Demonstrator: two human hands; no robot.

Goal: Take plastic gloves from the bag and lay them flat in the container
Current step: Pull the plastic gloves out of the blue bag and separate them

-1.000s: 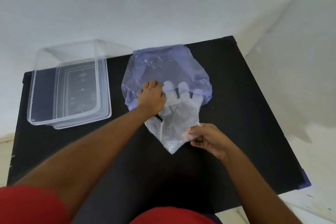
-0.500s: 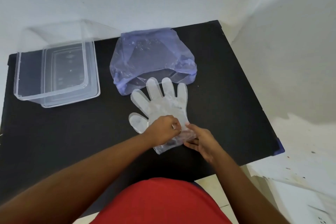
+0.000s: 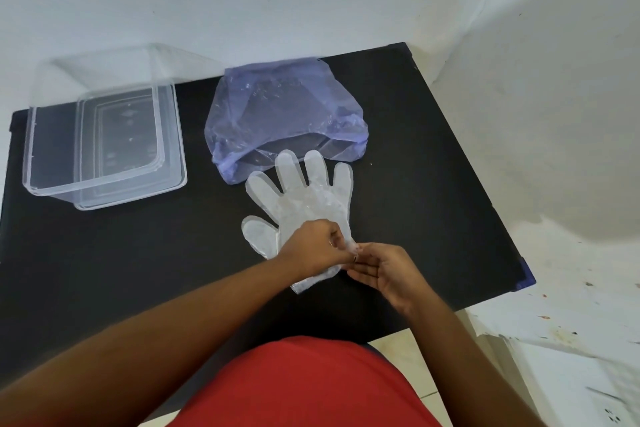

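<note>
Both hands pinch the glove (image 3: 304, 198) cuff: left hand (image 3: 313, 248), right hand (image 3: 384, 270); fingers pointing twelve o'clock, container (image 3: 104, 191) at ten, nearer the left.

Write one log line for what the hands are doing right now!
stage: glove out of bag | glove: flat on table | left hand + right hand: pinching cuff | container: no glove inside | bag: behind glove

A plain room, likely a home: black table (image 3: 433, 184) against whitewashed, stained walls (image 3: 519, 80), tiled floor (image 3: 408, 350) at 6 o'clock.
</note>
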